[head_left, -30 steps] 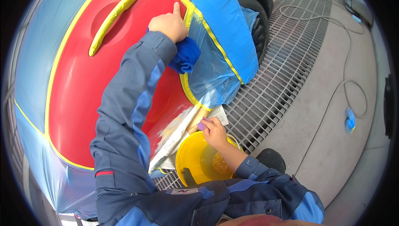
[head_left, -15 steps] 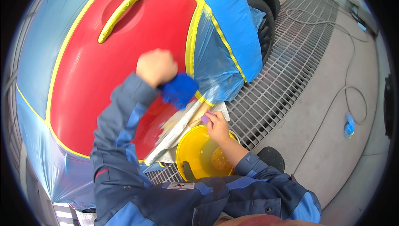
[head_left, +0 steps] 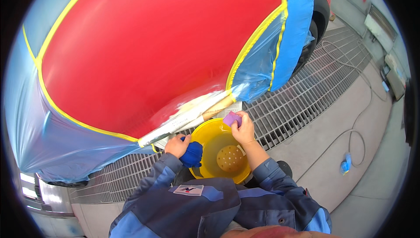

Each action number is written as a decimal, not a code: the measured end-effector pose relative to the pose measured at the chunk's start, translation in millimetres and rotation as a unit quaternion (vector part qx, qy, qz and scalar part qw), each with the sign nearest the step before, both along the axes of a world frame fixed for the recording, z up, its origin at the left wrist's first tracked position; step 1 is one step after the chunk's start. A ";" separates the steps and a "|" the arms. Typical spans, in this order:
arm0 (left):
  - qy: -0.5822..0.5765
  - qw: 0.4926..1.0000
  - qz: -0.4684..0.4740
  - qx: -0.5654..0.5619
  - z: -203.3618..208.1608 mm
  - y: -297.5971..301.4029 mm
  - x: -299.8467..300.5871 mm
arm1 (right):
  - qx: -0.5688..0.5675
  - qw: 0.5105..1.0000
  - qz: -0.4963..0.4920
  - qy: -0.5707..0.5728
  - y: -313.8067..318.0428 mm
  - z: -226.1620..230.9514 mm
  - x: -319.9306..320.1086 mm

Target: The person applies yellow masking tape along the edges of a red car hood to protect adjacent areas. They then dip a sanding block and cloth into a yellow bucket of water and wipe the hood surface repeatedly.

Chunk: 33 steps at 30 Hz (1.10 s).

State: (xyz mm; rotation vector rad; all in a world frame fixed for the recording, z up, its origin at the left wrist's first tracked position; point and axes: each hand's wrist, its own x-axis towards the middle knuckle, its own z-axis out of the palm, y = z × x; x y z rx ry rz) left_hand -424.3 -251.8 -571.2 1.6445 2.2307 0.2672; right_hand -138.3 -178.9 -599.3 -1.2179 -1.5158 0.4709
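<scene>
My left hand [head_left: 176, 145] is closed around a bunched blue cloth [head_left: 192, 155] at the left rim of a yellow bucket [head_left: 209, 128]. Between the fingers of my right hand [head_left: 246, 132] is a small purple pad [head_left: 231, 118], above the bucket's far right edge. Liquid stands in the bucket, along with a round disc full of holes [head_left: 229, 158]. In front of me a glossy red car panel [head_left: 144, 49] is bordered by yellow masking tape [head_left: 43, 80]. Whitish smears mark the panel's lower edge, beside paper masking [head_left: 183, 117].
Blue plastic sheeting [head_left: 92, 146] covers the car around the panel. Underneath runs a metal floor grating [head_left: 302, 102]. A thin hose [head_left: 363, 144] loops over the grey floor at right, near a small blue-wrapped object [head_left: 345, 164]. A dark tyre [head_left: 304, 56] stands beyond the sheeting.
My left hand has come down from the red panel to the bucket, still gripping the blue cloth. The right hand keeps the purple pad by the bucket. The whole view has shifted.
</scene>
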 end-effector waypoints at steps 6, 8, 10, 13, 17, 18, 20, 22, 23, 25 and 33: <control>-0.042 0.997 -0.045 0.039 -3.8 19.9 6.2 | -0.159 0.916 0.319 -0.182 -26.9 -12.4 -40.4; -0.054 0.996 -0.062 0.045 -8.1 23.1 5.6 | -0.336 0.781 0.344 -0.399 -25.2 -39.9 -60.1; -0.070 0.994 -0.056 0.060 -15.1 24.6 3.3 | -0.440 0.665 0.358 -0.486 -7.3 -74.2 -70.8; -0.111 0.983 -0.096 0.113 -23.0 26.8 -3.2 | -0.455 0.740 0.225 -0.441 7.5 -126.2 -66.5; -0.115 0.984 -0.110 0.083 -23.5 28.1 -7.0 | -0.457 0.807 0.014 -0.374 -24.3 -181.9 -62.2; -0.104 0.985 -0.120 0.063 -22.3 29.1 -7.8 | -0.308 0.727 0.156 -0.594 -40.5 -190.8 -60.3; -0.103 0.982 -0.152 0.054 -19.4 32.6 -9.3 | -0.341 0.729 0.169 -0.569 -58.3 -205.3 -71.2; -0.109 0.974 -0.197 0.028 -17.6 36.3 -11.7 | -0.401 0.728 0.167 -0.531 -69.8 -216.1 -81.6; -0.123 0.967 -0.223 0.025 -16.9 39.3 -13.0 | -0.430 0.721 0.166 -0.518 -72.4 -220.7 -85.9; -0.137 0.963 -0.231 0.030 -15.7 41.8 -14.5 | -0.469 0.707 0.165 -0.503 -72.8 -229.0 -92.5; -0.146 0.964 -0.221 -0.020 -20.0 44.7 -14.7 | -0.539 0.688 0.123 -0.470 -66.4 -232.5 -98.0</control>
